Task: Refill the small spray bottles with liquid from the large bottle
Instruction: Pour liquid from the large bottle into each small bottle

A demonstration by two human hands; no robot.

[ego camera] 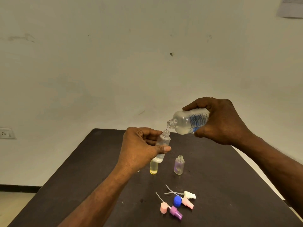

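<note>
We look down at a dark table point(221, 185) against a pale wall. Our left hand point(139, 149) grips a small clear spray bottle point(162, 143), uncapped and lifted above the table. Below it stand a yellow-tinted bottle point(153, 168) and a purplish open bottle point(179, 165). Nearer us lie loose spray tops point(176, 212) and a blue cap point(177, 201). Our right hand point(224, 122) holds the large bottle point(188, 122) tipped, its mouth just above the small bottle's neck.

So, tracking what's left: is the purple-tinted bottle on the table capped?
Uncapped: the purple-tinted bottle stands upright with bare threaded neck.
</note>
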